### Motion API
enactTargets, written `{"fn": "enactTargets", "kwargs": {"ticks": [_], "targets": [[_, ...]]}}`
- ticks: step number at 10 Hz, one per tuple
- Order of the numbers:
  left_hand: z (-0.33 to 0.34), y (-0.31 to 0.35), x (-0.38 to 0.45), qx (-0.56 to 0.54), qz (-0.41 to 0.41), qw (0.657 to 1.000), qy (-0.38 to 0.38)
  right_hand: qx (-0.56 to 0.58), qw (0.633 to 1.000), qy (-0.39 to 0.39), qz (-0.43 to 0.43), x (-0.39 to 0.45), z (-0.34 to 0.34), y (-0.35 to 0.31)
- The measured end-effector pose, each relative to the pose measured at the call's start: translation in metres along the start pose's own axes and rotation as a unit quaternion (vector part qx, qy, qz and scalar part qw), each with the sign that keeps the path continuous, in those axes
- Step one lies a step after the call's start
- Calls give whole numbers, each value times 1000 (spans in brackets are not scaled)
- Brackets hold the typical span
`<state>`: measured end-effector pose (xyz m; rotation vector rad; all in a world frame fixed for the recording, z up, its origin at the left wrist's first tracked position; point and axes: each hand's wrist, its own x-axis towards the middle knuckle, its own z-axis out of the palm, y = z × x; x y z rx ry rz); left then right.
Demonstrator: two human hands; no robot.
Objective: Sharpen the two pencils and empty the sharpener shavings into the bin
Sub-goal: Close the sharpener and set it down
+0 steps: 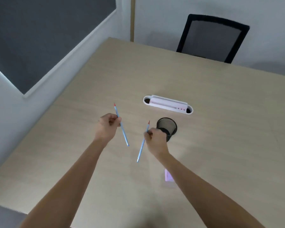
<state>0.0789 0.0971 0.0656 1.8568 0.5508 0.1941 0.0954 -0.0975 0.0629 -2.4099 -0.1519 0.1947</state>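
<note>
Each of my hands holds one blue pencil with a red end pointing away from me. My left hand (108, 125) grips the left pencil (124, 134) above the middle of the wooden table (220, 129). My right hand (155, 140) grips the right pencil (141, 150) just left of a black mesh cup (169, 125), which it partly hides. A small pale purple object (168, 176), perhaps the sharpener, lies on the table beside my right forearm. No bin shows in view.
A white cable slot (167, 105) is set into the table beyond the mesh cup. A black mesh-backed chair (212, 38) stands at the table's far side. A dark board (39, 38) hangs on the wall to the left.
</note>
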Motion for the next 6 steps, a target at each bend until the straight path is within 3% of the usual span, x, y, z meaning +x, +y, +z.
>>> {"fn": "enactTargets", "kwargs": {"ticks": [1, 2, 5, 6], "targets": [[44, 41, 19, -52, 50, 997, -28, 50, 983, 169, -44, 26, -80, 10], [95, 63, 27, -65, 62, 994, -55, 46, 969, 241, -14, 52, -116, 30], [170, 36, 25, 150, 10, 986, -66, -30, 993, 92, 72, 77, -67, 76], [172, 37, 24, 169, 4, 983, -70, -13, 992, 84, 90, 79, -64, 78]]}}
